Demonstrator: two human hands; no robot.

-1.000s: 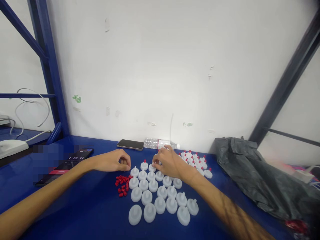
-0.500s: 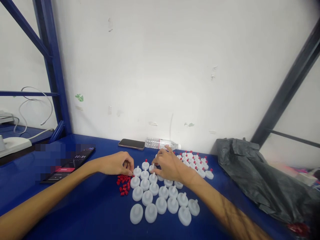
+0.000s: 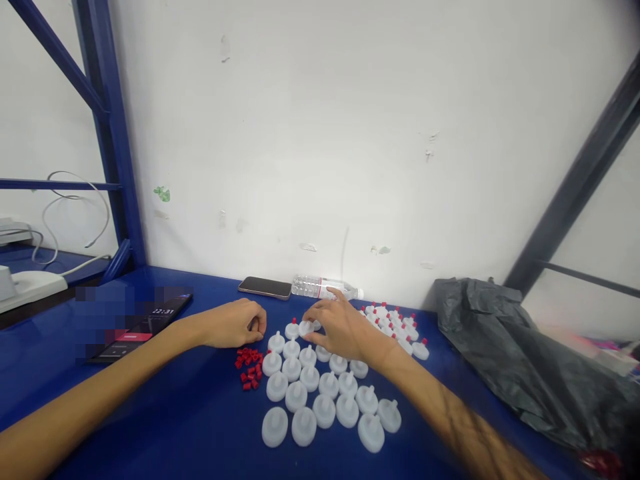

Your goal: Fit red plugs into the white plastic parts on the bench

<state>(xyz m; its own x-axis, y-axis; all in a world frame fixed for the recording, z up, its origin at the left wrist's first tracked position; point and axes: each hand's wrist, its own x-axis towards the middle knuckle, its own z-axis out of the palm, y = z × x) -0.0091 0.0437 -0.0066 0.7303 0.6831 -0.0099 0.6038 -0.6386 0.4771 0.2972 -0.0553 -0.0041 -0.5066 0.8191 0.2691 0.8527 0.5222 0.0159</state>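
Note:
My left hand (image 3: pixel 234 323) hovers at the left edge of the white pieces, just beyond a small pile of red caps (image 3: pixel 249 358). Its thumb and fingertips are pinched together; whatever is between them is hidden. My right hand (image 3: pixel 337 327) reaches over the group, thumb and fingers closed around a white round piece with a spout (image 3: pixel 305 328). Beside that stands a white piece with a red cap (image 3: pixel 293 329) on its spout. Nearer to me, several uncapped white pieces (image 3: pixel 296 397) stand spout up in loose rows. Behind my right wrist, several red-capped white pieces (image 3: pixel 395 323) are clustered.
A phone (image 3: pixel 265 287) and a clear plastic bottle (image 3: pixel 315 287) lie along the wall. Another phone with a lit screen (image 3: pixel 145 327) is at left. A dark plastic bag (image 3: pixel 500 347) covers the right side of the blue table (image 3: pixel 200 427).
My left hand has drawn slightly back from the nearest white piece and the red caps. The white piece at my right fingertips has shifted a little and looks more tilted.

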